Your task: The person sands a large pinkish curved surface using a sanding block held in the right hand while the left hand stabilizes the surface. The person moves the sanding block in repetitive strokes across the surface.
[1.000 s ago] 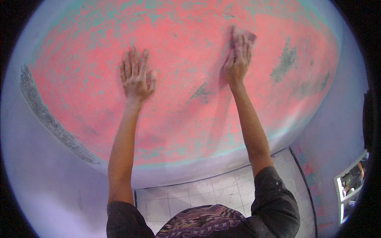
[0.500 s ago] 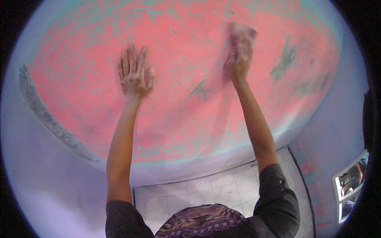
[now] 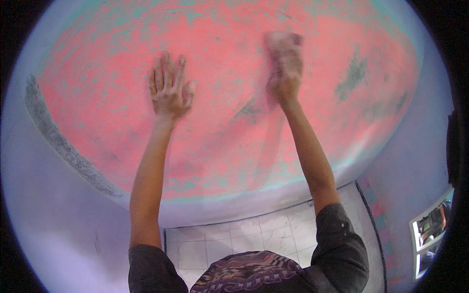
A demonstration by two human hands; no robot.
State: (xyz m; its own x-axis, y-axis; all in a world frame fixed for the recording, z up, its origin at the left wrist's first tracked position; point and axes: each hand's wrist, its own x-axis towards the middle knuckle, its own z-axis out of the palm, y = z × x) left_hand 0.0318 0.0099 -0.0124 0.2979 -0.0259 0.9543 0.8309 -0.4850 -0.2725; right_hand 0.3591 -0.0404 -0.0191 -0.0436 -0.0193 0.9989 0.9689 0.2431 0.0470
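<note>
In front of me stretches a wall (image 3: 210, 132), its pink paint worn through to turquoise in patches and to grey in a few spots. My left hand (image 3: 171, 97) lies flat against it, fingers stretched and spread, holding nothing. Farther right, my right hand (image 3: 288, 73) presses on the same wall and is smeared by motion. Its fingers are closed over a flat, dark piece that looks like sandpaper (image 3: 297, 39), whose edge shows past the fingertips. The side facing the wall is hidden.
A rough grey strip (image 3: 63, 146) curves down the left side of the pink area. Pale tiled floor (image 3: 234, 237) shows below, bordered by a dark line. Bluish wall (image 3: 405, 161) runs along the right, with a white-framed window or mirror (image 3: 430, 234) at lower right.
My right hand has slid left and a little down across the wall with the sandpaper. The left hand stays flat, shifted only slightly to the right.
</note>
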